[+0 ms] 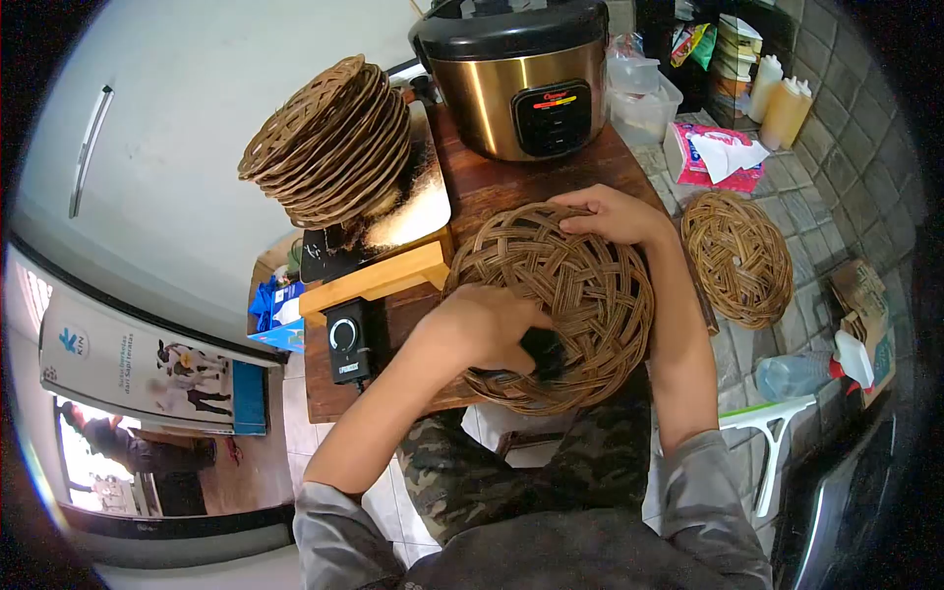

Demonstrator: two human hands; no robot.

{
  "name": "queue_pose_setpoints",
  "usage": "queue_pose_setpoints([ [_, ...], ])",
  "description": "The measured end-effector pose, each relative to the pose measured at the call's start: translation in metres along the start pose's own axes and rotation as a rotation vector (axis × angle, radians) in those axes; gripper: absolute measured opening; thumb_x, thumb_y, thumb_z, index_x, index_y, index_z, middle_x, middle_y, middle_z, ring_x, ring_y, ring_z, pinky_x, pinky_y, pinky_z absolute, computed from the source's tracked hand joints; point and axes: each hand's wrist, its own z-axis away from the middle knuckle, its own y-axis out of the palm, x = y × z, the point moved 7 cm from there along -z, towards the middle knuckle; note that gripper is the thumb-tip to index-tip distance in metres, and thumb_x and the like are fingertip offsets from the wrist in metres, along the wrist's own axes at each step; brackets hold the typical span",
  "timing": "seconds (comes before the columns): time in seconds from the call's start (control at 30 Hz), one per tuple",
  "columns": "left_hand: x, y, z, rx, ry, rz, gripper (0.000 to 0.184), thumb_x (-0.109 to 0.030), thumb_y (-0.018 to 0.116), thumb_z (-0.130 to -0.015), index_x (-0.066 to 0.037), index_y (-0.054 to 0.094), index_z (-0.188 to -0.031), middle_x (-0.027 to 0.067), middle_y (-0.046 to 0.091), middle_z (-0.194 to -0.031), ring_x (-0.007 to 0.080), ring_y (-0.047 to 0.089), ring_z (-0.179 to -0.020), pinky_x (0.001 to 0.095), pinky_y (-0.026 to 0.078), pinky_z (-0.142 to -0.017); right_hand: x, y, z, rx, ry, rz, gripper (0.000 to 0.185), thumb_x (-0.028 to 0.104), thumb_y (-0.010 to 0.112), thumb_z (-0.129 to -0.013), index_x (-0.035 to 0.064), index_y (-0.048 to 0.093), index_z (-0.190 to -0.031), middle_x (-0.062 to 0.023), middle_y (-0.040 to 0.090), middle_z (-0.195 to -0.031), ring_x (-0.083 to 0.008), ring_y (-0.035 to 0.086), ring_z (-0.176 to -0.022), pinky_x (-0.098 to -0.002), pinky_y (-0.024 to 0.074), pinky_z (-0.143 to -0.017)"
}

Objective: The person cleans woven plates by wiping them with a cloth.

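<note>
A round woven rattan plate (pixel 590 295) lies tilted over the front of the wooden table, close to my body. My right hand (pixel 612 214) grips its far right rim, fingers curled over the edge. Over the plate's left part is my left hand (pixel 482 329), its fingers bent around a dark thing (pixel 543 352) that I cannot make out, against the woven surface. A tall stack of similar plates (pixel 334 147) stands at the back left. Another woven plate (pixel 737 258) rests on the tiled counter to the right.
A rice cooker (pixel 521 88) stands at the table's back. A wooden bar (pixel 379 280) and black dial box (pixel 345 339) are at left. The tiled counter holds a tissue pack (pixel 713 157), squeeze bottles (pixel 785 108), a spray bottle (pixel 796 376) and a squeegee (pixel 772 428). A person (pixel 128 442) shows beyond the doorway.
</note>
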Motion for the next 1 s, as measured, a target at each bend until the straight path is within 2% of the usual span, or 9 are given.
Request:
queue_pose_setpoints([
  [0.1, 0.002, 0.000, -0.001, 0.057, 0.025, 0.005, 0.055, -0.032, 0.077, -0.075, -0.022, 0.065, -0.128, 0.0151, 0.066, -0.117, 0.0367, 0.064, -0.108, 0.0472, 0.052, -0.093, -0.002, 0.002, 0.000, 0.030, 0.001, -0.037, 0.040, 0.011, 0.063, -0.096, -0.0014, 0.057, -0.134, -0.0048, 0.069, -0.115, -0.0085, 0.059, -0.099, -0.0262, 0.0505, -0.087],
  [0.3, -0.023, 0.008, -0.034, -0.565, 0.316, -0.175, 0.049, -0.033, 0.076, -0.076, -0.024, 0.066, -0.123, 0.0144, 0.063, -0.111, 0.0369, 0.067, -0.099, 0.0489, 0.053, -0.086, -0.009, 0.002, -0.004, 0.017, 0.004, -0.017, 0.040, 0.012, 0.063, -0.096, -0.0008, 0.057, -0.133, -0.0055, 0.068, -0.118, -0.0101, 0.059, -0.102, -0.0272, 0.0495, -0.090],
  [0.37, -0.024, 0.006, -0.031, -0.569, 0.285, -0.169, 0.047, -0.034, 0.077, -0.075, -0.025, 0.067, -0.121, 0.0121, 0.062, -0.108, 0.0360, 0.067, -0.096, 0.0478, 0.053, -0.088, -0.009, 0.001, -0.001, 0.014, 0.004, -0.042, 0.039, 0.015, 0.064, -0.096, -0.0005, 0.059, -0.132, -0.0065, 0.068, -0.120, -0.0116, 0.060, -0.103, -0.0283, 0.0487, -0.092],
  [0.47, -0.025, -0.003, -0.016, -0.397, 0.155, -0.199, 0.047, -0.035, 0.077, -0.075, -0.022, 0.069, -0.120, 0.0159, 0.065, -0.109, 0.0355, 0.067, -0.099, 0.0469, 0.052, -0.091, -0.007, 0.002, 0.002, 0.014, 0.019, -0.124, 0.040, 0.014, 0.063, -0.096, 0.0001, 0.059, -0.133, -0.0060, 0.068, -0.120, -0.0116, 0.060, -0.103, -0.0284, 0.0489, -0.093],
  [0.53, -0.009, 0.003, -0.012, -0.117, 0.003, -0.060, 0.048, -0.035, 0.076, -0.076, -0.019, 0.069, -0.121, 0.0194, 0.068, -0.110, 0.0344, 0.066, -0.104, 0.0456, 0.051, -0.093, -0.005, 0.000, 0.001, 0.010, 0.022, -0.056, 0.040, 0.014, 0.063, -0.096, 0.0007, 0.058, -0.134, -0.0061, 0.068, -0.120, -0.0116, 0.060, -0.104, -0.0288, 0.0490, -0.093],
  [0.67, 0.011, 0.002, -0.004, -0.051, 0.105, 0.074, 0.048, -0.037, 0.071, -0.079, -0.018, 0.068, -0.122, 0.0173, 0.070, -0.108, 0.0362, 0.067, -0.101, 0.0473, 0.054, -0.086, -0.005, 0.004, 0.001, 0.045, 0.017, -0.101, 0.041, 0.014, 0.064, -0.096, 0.0010, 0.058, -0.134, -0.0059, 0.068, -0.120, -0.0113, 0.059, -0.104, -0.0289, 0.0489, -0.093],
  [0.7, 0.012, 0.002, -0.005, -0.058, 0.100, 0.076, 0.048, -0.037, 0.071, -0.079, -0.018, 0.068, -0.122, 0.0173, 0.070, -0.108, 0.0362, 0.067, -0.101, 0.0473, 0.054, -0.086, -0.006, 0.003, 0.000, 0.050, 0.021, -0.097, 0.041, 0.011, 0.063, -0.096, 0.0000, 0.057, -0.135, -0.0049, 0.068, -0.120, -0.0098, 0.059, -0.103, -0.0273, 0.0492, -0.092],
  [0.8, 0.012, -0.021, -0.009, -0.539, 0.033, 0.040, 0.046, -0.037, 0.072, -0.080, -0.018, 0.068, -0.121, 0.0164, 0.066, -0.104, 0.0374, 0.068, -0.094, 0.0474, 0.055, -0.083, -0.011, 0.004, -0.003, 0.042, 0.014, -0.085, 0.041, 0.007, 0.062, -0.096, -0.0009, 0.056, -0.136, -0.0037, 0.068, -0.118, -0.0082, 0.059, -0.102, -0.0256, 0.0498, -0.090],
  [1.0, 0.017, -0.004, -0.037, -0.604, -0.026, -0.123, 0.046, -0.038, 0.075, -0.077, -0.020, 0.069, -0.120, 0.0166, 0.065, -0.108, 0.0358, 0.068, -0.096, 0.0478, 0.055, -0.082, 0.001, 0.004, 0.001, -0.043, 0.139, -0.020, 0.041, 0.008, 0.066, -0.094, -0.0001, 0.058, -0.134, -0.0048, 0.069, -0.115, -0.0085, 0.061, -0.098, -0.0259, 0.0509, -0.087],
])
